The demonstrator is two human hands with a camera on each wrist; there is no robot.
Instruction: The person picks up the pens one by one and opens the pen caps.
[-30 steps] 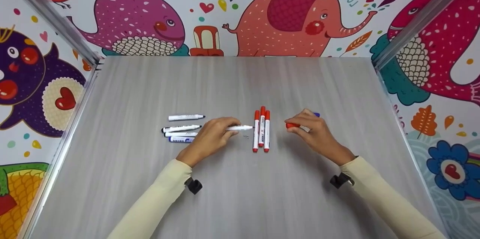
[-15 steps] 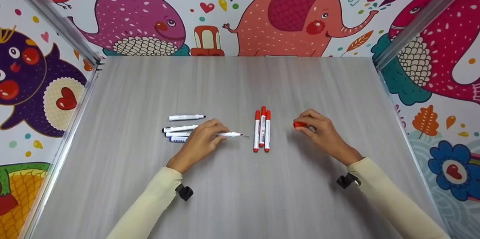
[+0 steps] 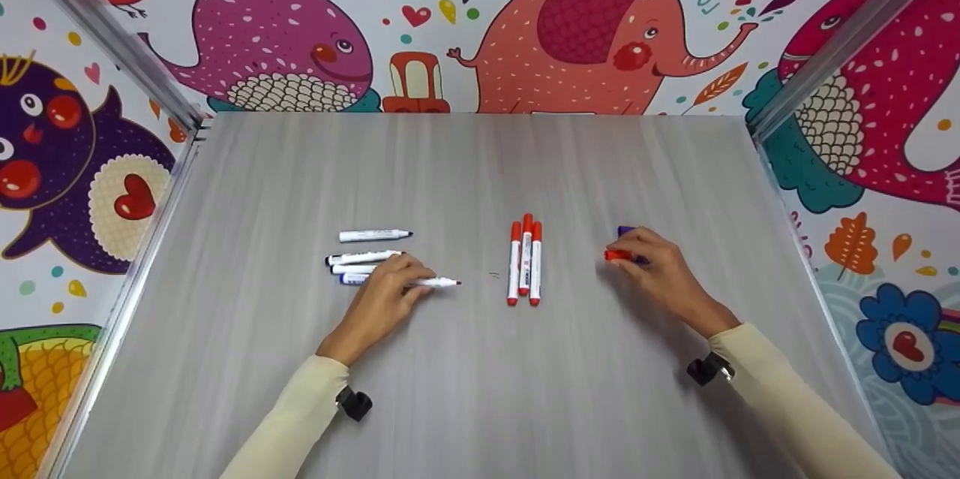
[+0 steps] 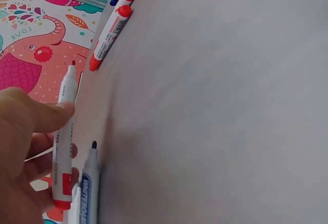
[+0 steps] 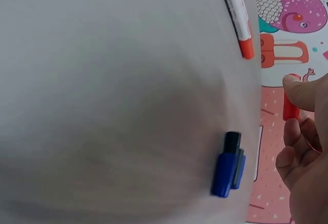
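While the left hand [image 3: 381, 300] pinches an uncapped red marker [image 4: 63, 137] between thumb and fingers, its tip pointing toward the middle of the surface [image 3: 480, 389], the right hand [image 3: 667, 276] pinches a red cap [image 5: 291, 103] between thumb and fingers. Marker and cap are well apart, each at its own side of three capped red markers [image 3: 525, 261] that lie side by side. Just beside the left hand, and partly hidden by it in the head view, lies a group of white markers [image 3: 355, 269] with black or blue ends; whether the hand touches them cannot be told. Beyond this group, a separate white marker [image 3: 370, 236] lies uncapped, dark tip to the right. Small dark strokes [image 3: 494, 275] mark the surface between the held marker and the red row. Near the right hand, blue and dark caps [image 5: 223, 175] sit close together.
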